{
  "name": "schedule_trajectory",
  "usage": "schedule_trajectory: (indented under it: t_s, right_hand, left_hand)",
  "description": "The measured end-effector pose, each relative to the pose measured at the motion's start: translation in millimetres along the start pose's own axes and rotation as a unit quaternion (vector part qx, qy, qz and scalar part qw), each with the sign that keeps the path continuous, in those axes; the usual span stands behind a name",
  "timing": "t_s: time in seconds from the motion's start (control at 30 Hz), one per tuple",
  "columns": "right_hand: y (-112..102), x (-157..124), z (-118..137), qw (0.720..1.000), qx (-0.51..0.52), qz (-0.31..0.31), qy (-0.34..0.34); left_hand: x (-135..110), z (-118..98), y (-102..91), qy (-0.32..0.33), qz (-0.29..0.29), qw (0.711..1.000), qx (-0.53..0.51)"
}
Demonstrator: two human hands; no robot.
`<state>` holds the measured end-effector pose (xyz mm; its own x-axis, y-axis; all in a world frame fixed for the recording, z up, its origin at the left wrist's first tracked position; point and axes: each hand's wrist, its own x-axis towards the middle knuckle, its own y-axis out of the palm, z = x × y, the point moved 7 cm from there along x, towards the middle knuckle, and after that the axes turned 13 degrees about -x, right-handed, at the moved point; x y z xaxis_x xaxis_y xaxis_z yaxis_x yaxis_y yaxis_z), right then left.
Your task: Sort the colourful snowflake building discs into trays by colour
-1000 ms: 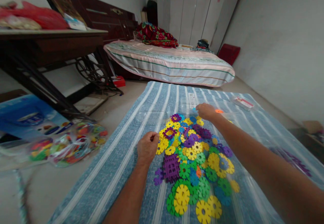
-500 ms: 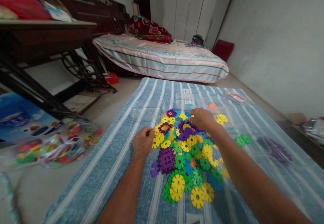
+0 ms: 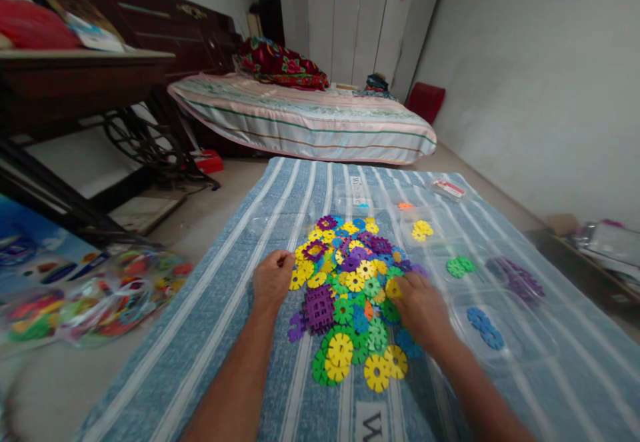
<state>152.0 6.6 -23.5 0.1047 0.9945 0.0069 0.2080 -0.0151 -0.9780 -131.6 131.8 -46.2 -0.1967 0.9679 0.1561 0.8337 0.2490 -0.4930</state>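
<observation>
A heap of slotted plastic snowflake discs [image 3: 355, 282], in yellow, green, blue and purple, lies on a striped cloth [image 3: 220, 282]. My left hand [image 3: 273, 283] is closed at the heap's left edge, thumb and fingers pinched beside yellow discs; whatever they hold is hidden. At the right side of the heap, my right hand [image 3: 424, 305] has its fingertips closed on a yellow snowflake disc [image 3: 393, 288]. A purple square lattice piece [image 3: 319, 309] rests at the lower left of the heap.
Clear plastic trays hold sorted pieces: yellow discs [image 3: 423, 230], green discs [image 3: 460, 266], blue discs [image 3: 485, 328] and purple pieces [image 3: 520, 279]. A small red-and-white packet [image 3: 449, 189] lies at the far right. Bags of colourful pieces [image 3: 105, 295] sit on the floor to the left.
My right hand has come back from the far side of the heap to its near right side, onto a yellow disc. My left hand stays at the left edge. The view has shifted slightly.
</observation>
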Motion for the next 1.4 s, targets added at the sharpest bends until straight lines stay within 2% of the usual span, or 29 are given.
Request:
schedule_trajectory:
  t_s: [0.23,0.47,0.6,0.77,0.83,0.93,1.03,1.1,1.17,1.23,1.3,1.4]
  right_hand:
    - [-7,-7,1,0.995,0.073,-0.063,0.014]
    - [-4,-8,-11,0.986,0.16,-0.048,0.015]
    - [-1,-12,-21,0.97,0.232,-0.057,0.054]
    - [3,-14,-19,0.981,0.186,-0.034,0.042]
    - [0,-12,-20,0.981,0.185,-0.045,0.037]
    - [-11,-2,-25,0.976,0.206,-0.069,0.013]
    - [-34,23,-43,0.982,0.165,-0.091,0.021]
    - [-56,41,-65,0.982,0.106,-0.139,0.076]
    - [-77,52,-87,0.965,0.063,-0.21,0.147]
    - [-87,53,-96,0.947,0.056,-0.256,0.184]
    - [-80,47,-87,0.956,0.065,-0.241,0.157]
    - [-47,28,-49,0.987,0.072,-0.131,0.049]
  left_hand:
    - [1,-4,-2.7,0.01,-0.001,1.0,0.006]
    - [1,-5,-2.7,0.01,0.001,1.0,0.008]
    - [1,-6,-2.9,0.006,-0.002,1.0,0.005]
    - [1,-5,-2.7,0.009,-0.008,1.0,0.002]
    - [1,-4,-2.5,0.009,-0.009,1.0,-0.003]
    - [1,-3,-2.5,0.005,-0.01,1.0,-0.006]
    - [1,-3,-2.2,0.008,-0.006,1.0,-0.007]
    - [1,-4,-2.4,0.011,-0.007,1.0,-0.007]
    - [2,-4,-2.6,0.012,-0.008,1.0,-0.003]
    - [2,-4,-2.8,0.013,-0.009,1.0,0.0]
    - [2,-4,-2.9,0.013,-0.009,1.0,0.002]
    - [2,-4,-2.9,0.015,-0.011,1.0,0.008]
